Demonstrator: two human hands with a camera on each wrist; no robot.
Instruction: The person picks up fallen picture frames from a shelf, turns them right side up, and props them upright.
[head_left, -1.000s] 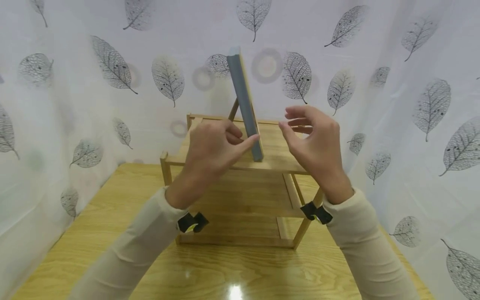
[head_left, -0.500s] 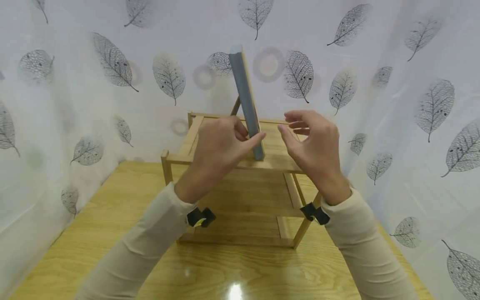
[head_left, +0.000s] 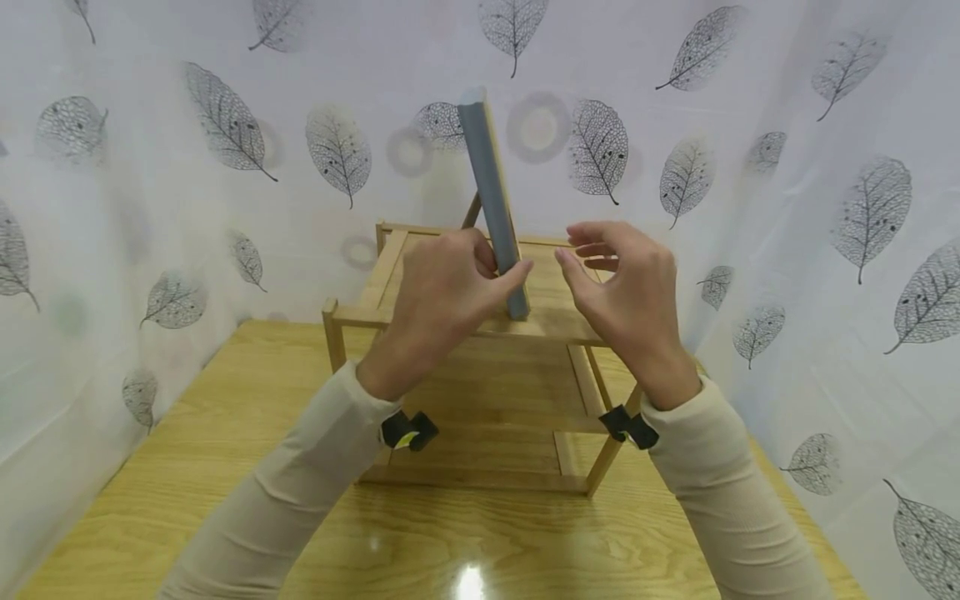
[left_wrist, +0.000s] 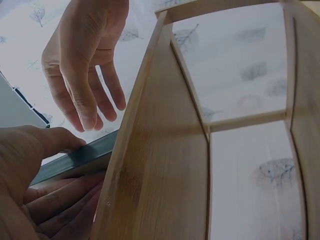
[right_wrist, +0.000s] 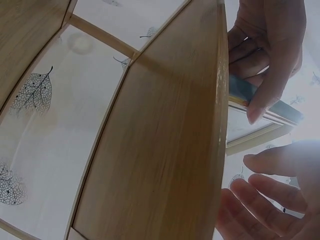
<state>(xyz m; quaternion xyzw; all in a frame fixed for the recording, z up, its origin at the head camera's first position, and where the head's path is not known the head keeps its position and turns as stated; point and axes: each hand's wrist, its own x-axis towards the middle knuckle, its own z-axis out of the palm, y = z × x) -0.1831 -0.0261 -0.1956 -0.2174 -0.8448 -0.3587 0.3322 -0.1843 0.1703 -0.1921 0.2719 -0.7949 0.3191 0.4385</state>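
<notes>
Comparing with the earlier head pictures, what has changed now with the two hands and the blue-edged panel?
The left hand has moved to the right; the gap between its curled fingers and the blue-edged panel has closed, and it now holds the panel near the bottom. Mostly unchanged: the tilted panel on the wooden rack, and the right hand beside it, holding nothing.

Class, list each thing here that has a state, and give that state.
blue-grey panel: on edge, tilted
left hand: gripping the panel's lower part
right hand: fingers bent, holding nothing, apart from the panel
wooden rack: standing on the table
leaf-print curtain: hanging
</notes>
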